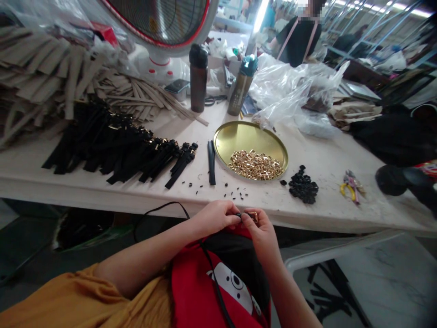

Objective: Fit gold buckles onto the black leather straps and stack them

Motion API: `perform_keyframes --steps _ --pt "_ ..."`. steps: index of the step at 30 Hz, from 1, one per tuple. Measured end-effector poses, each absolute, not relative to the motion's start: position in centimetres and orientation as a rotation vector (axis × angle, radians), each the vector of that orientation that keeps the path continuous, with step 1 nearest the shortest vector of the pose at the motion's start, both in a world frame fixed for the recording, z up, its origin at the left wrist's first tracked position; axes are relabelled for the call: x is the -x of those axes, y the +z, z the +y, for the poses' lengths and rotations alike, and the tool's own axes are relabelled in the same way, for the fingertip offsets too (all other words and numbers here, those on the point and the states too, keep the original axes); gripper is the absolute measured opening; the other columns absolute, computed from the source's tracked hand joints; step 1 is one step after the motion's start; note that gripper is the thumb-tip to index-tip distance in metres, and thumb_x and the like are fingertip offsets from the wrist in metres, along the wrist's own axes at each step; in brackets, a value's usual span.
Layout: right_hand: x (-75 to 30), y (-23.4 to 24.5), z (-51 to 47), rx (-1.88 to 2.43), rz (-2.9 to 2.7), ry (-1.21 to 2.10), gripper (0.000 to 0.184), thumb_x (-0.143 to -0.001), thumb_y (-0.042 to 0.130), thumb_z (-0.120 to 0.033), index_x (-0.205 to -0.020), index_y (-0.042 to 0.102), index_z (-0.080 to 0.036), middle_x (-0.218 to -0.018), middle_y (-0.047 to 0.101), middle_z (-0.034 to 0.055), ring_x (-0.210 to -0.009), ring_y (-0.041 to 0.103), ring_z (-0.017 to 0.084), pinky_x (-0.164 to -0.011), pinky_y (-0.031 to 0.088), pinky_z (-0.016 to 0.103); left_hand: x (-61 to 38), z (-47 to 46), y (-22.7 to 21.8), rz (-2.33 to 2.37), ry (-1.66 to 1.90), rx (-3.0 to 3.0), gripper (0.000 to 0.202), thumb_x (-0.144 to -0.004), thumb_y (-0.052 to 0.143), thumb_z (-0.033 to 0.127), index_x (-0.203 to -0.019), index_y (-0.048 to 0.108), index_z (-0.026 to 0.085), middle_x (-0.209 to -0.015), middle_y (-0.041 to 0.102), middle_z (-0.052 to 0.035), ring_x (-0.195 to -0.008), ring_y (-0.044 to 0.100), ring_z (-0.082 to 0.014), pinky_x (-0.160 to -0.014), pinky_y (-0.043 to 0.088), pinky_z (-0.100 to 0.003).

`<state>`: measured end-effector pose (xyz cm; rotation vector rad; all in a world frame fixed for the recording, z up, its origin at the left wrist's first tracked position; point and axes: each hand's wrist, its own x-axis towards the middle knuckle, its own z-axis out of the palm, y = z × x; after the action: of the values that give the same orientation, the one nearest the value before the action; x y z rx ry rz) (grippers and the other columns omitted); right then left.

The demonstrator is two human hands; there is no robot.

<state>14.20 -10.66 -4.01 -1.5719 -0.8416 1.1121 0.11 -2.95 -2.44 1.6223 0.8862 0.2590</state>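
My left hand (216,217) and my right hand (265,233) meet just in front of the table edge, above my lap. Between the fingertips of both is a small black strap (240,215), mostly hidden by the fingers. A gold buckle (254,216) on it shows beside my right thumb and index finger. Both hands are closed in a pinch. Beyond them on the table lie two long black strips (211,163) and scattered tiny black pieces (234,195). A round gold tray (228,132) holds a heap of gold buckles (256,165).
Black straps with buckles (150,152) lie piled at left, before beige strips (64,68). A fan (160,18), a dark bottle (198,79) and a teal-lidded bottle (243,86) stand behind. Rightward are black round pieces (303,187) and pliers (351,187). A person (300,38) stands farther back.
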Motion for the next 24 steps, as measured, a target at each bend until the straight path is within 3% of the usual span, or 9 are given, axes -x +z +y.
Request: perform_keyframes --steps 5,10,13,16,20,24 --pt "-15.1 -4.0 -10.3 1.562 -0.846 1.157 0.036 -0.069 0.063 -0.045 -0.089 0.061 -0.016 -0.082 0.067 0.0056 -0.073 0.060 0.020 -0.064 0.048 0.030 0.4 -2.6 -2.2 0.906 0.275 -1.702 0.024 -0.072 0.053 0.029 -0.092 0.058 0.017 -0.077 0.066 -0.0022 -0.066 0.059 -0.0145 -0.059 0.042 -0.022" --pt "-15.3 -5.3 -8.1 1.554 -0.958 1.158 0.037 -0.067 0.063 -0.048 -0.085 0.062 -0.015 -0.064 0.062 0.0017 -0.058 0.056 0.016 -0.056 0.047 0.027 0.3 -2.0 -2.4 0.964 0.335 -1.698 0.037 -0.071 0.055 0.027 -0.107 0.049 0.017 -0.072 0.065 0.0002 -0.062 0.058 -0.0132 -0.058 0.041 -0.022" --pt "-15.7 -6.0 -6.4 1.587 -0.979 1.102 0.046 -0.068 0.059 -0.052 -0.096 0.059 -0.014 -0.071 0.064 0.0041 -0.059 0.057 0.016 -0.058 0.048 0.029 1.3 0.0 -3.2 1.074 0.404 -1.704 0.030 -0.077 0.050 0.030 -0.104 0.047 0.017 -0.068 0.062 0.0010 -0.056 0.056 -0.0120 -0.054 0.042 -0.021" --pt "-16.5 -6.5 -5.1 1.642 -1.007 0.943 0.050 -0.070 0.056 -0.052 -0.103 0.057 -0.014 -0.083 0.065 0.0082 -0.065 0.059 0.018 -0.064 0.049 0.033 3.3 2.9 -3.6 1.379 0.594 -1.872 0.024 -0.083 0.044 0.026 -0.104 0.049 0.017 -0.082 0.062 -0.0036 -0.071 0.059 -0.0141 -0.067 0.045 -0.025" --pt "-17.7 -7.7 -4.4 1.738 -1.108 0.796 0.043 -0.071 0.055 -0.049 -0.095 0.061 -0.014 -0.080 0.066 0.0089 -0.071 0.060 0.021 -0.067 0.047 0.035 5.2 5.5 -3.5 1.725 0.662 -2.249 0.026 -0.082 0.046 0.020 -0.107 0.053 0.017 -0.112 0.054 -0.0098 -0.102 0.051 -0.0195 -0.089 0.038 -0.032" --pt "-18.5 -8.9 -4.5 1.774 -1.121 0.716 0.041 -0.073 0.052 -0.048 -0.095 0.061 -0.014 -0.078 0.065 0.0083 -0.068 0.058 0.020 -0.064 0.046 0.033 3.5 6.2 -3.5 1.585 0.307 -2.458 0.022 -0.085 0.043 0.027 -0.097 0.059 0.020 -0.096 0.058 -0.0062 -0.088 0.056 -0.0181 -0.079 0.043 -0.029"
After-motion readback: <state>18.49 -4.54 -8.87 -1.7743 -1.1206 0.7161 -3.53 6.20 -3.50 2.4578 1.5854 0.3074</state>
